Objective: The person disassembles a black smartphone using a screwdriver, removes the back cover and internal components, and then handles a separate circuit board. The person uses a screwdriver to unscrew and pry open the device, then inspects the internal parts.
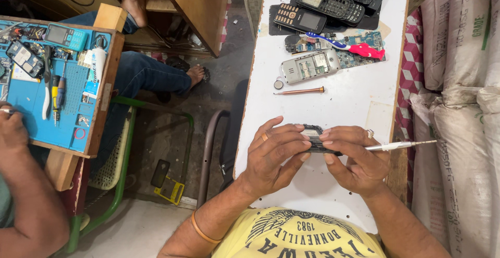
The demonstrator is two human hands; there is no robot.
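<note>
A small dark phone part (314,137) is being pinched between the left hand (273,156) and right hand (354,159) above the white table (344,101), a thin tool (401,145) also being gripped rightward, and is best being kept steady.
</note>
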